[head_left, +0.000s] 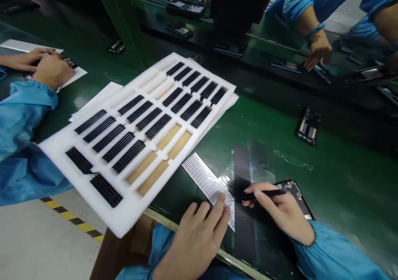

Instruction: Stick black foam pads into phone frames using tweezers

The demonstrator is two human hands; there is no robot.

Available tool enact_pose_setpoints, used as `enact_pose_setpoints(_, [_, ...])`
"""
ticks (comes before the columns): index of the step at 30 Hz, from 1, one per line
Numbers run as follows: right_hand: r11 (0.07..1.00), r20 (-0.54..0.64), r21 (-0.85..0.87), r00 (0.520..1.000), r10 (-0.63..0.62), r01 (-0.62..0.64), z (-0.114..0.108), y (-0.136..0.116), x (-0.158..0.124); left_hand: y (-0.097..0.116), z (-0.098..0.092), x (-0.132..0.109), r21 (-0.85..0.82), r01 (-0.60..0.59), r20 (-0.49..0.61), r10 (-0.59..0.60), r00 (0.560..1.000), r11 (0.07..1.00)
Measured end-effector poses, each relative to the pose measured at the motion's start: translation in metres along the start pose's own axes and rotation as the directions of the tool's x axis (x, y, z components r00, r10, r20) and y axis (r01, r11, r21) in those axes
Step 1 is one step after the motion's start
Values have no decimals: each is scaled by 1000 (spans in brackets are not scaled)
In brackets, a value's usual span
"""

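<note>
Foam tray (124,213) overhangs bench edge (174,227) near left hand (195,242).

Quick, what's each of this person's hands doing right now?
Left hand: open, fingertip on a perforated white sheet.
Right hand: closed, pinching a thin black stick.

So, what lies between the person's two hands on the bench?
In the head view, a white perforated sheet and a long black strip lie between the left hand and right hand.

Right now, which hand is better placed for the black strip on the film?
Probably the right hand: it holds a slim black piece at the strip, while the left hand is pressing the perforated white sheet.
</note>
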State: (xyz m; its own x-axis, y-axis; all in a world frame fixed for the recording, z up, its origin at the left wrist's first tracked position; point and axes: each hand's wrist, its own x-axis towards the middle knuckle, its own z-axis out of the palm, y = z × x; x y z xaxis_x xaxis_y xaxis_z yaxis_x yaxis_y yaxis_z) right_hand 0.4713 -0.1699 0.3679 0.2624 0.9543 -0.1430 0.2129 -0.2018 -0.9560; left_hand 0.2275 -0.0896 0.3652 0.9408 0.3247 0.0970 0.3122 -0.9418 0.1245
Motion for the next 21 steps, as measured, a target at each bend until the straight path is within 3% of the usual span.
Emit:
enact_pose_setpoints(4, [999, -5, 25, 1000, -24, 24, 10, 19, -25, 5, 5, 2, 4, -66, 31, 66, 997, 998])
enact_pose_setpoints(8, [997, -44, -49, 997, -60, 58, 2, 29, -36, 4, 10, -2, 33, -62, 35, 61, 998, 998])
enact_pose_setpoints(12, [994, -99, -49, 989, -106, 102, -1, 26, -34, 5, 13, -1, 46, -60, 34, 58, 998, 997])
enact_pose_setpoints(21, [987, -68, -28, 985, -161, 160, 12, 26, -21, 6, 14, 11, 82, -80, -5, 81, 997, 993])
